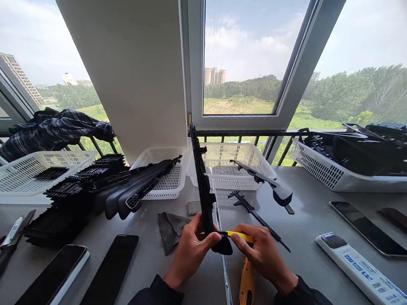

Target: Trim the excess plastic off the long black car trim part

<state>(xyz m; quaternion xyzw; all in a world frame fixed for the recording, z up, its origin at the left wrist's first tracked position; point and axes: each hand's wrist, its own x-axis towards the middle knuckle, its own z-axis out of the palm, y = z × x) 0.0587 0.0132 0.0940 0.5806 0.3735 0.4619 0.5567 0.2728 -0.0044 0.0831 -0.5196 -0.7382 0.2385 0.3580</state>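
Note:
My left hand (pixel 192 251) is closed round the lower end of a long, narrow black plastic part (pixel 202 184), which stands tilted up toward the window. In my right hand (pixel 266 255) is a slim yellow utility knife (pixel 239 236), gripped between thumb and fingers. Its tip meets the part's lower end near my left thumb; the blade itself is too small to make out. Under my hands lies a long metal strip (pixel 229 287), beside an orange-yellow tool (pixel 246 291). A dark grey cloth (pixel 171 231) lies just left of my left hand.
Black calipers (pixel 255 213) and another trim part (pixel 269 179) lie beyond my right hand. White baskets (pixel 163 193) line the window side, with stacked black parts (pixel 69 199) at left. Phones (pixel 110 271) and a white-and-blue device (pixel 365 273) lie on the grey table.

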